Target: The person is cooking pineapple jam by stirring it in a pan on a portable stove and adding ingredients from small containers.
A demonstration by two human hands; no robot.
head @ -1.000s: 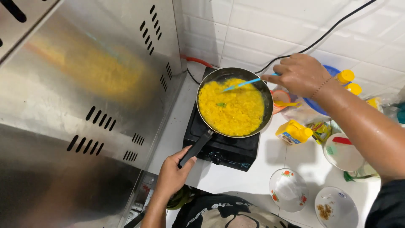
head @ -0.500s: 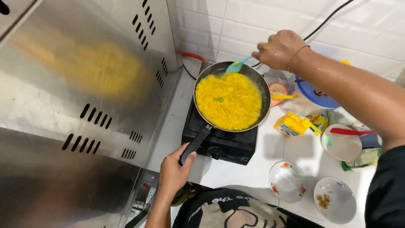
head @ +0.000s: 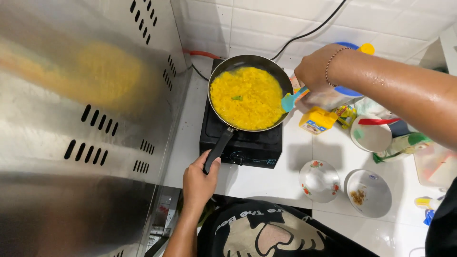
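Observation:
A dark frying pan [head: 223,78] full of yellow rice [head: 247,97] sits on a black single-burner stove [head: 243,145]. My left hand [head: 199,181] grips the pan's black handle [head: 218,148] at the near side. My right hand [head: 315,70] is at the pan's right rim and holds a light blue spatula [head: 290,101], whose blade rests against the edge of the rice. A small green bit lies in the middle of the rice.
A steel wall with vent slots [head: 90,119] stands close on the left. To the right of the stove are a yellow box [head: 318,120], a flowered bowl [head: 320,181], a white bowl with crumbs [head: 367,192], a white container [head: 371,134] and a blue-lidded tub [head: 350,90]. A black cable [head: 309,32] runs up the tiled wall.
My right hand has carried the spatula from the pan's far rim round to its right side. The left hand stays on the handle.

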